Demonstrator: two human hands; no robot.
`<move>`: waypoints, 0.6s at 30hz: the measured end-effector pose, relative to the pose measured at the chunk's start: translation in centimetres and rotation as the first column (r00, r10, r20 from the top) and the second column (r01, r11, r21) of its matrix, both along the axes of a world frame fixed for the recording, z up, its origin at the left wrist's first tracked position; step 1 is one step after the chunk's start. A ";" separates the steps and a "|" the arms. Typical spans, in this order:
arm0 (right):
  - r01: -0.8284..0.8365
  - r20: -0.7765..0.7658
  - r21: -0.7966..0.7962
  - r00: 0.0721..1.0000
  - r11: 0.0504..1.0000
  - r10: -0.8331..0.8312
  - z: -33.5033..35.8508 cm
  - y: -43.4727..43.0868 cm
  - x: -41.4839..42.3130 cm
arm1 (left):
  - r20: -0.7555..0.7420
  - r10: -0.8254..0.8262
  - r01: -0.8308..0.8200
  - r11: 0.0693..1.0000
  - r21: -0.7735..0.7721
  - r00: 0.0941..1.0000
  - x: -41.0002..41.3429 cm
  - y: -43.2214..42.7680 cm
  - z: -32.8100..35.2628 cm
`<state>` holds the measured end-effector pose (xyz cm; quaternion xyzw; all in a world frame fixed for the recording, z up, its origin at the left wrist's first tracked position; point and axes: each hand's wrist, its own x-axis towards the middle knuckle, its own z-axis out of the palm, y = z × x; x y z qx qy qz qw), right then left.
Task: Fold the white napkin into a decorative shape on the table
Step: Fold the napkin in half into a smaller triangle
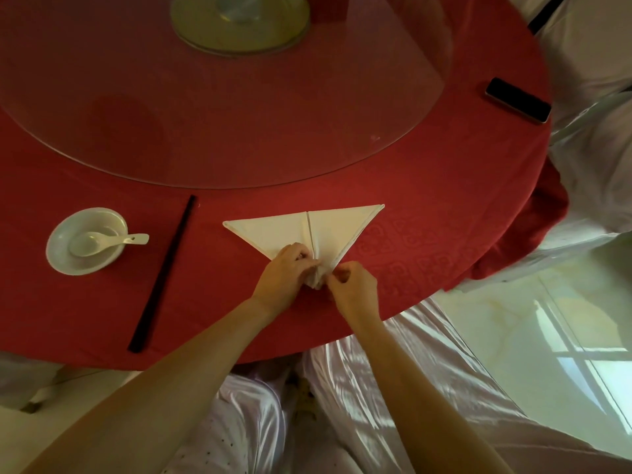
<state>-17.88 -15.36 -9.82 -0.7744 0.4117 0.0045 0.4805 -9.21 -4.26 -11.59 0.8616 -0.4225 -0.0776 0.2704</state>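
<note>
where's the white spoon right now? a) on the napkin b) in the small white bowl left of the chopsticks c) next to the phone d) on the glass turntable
B: the spoon lies in the white bowl left of the chopsticks, with its handle out over the rim. The left hand and right hand pinch the near tip of the napkin, which has no spoon on it.
</note>
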 end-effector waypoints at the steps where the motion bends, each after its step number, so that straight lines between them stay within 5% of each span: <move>1: 0.001 -0.008 0.002 1.000 1.000 -0.001 0.0 0.9 0.1 | -0.018 -0.015 0.015 1.000 0.012 1.000 0.3 0.0 0.1; 8: 0.191 -0.111 0.108 0.978 0.976 -0.179 -0.3 1.4 1.7 | -0.323 -0.021 0.059 0.992 0.109 0.946 3.2 -0.3 1.5; 13: 0.156 -0.188 0.065 0.972 0.986 -0.141 0.1 1.3 2.3 | -0.657 0.128 -0.090 0.992 0.092 0.743 5.2 -0.6 1.9; 18: 0.134 -0.198 0.067 0.973 0.989 -0.119 0.0 1.2 2.3 | -0.726 0.148 -0.075 0.988 0.133 0.672 6.1 -1.1 2.2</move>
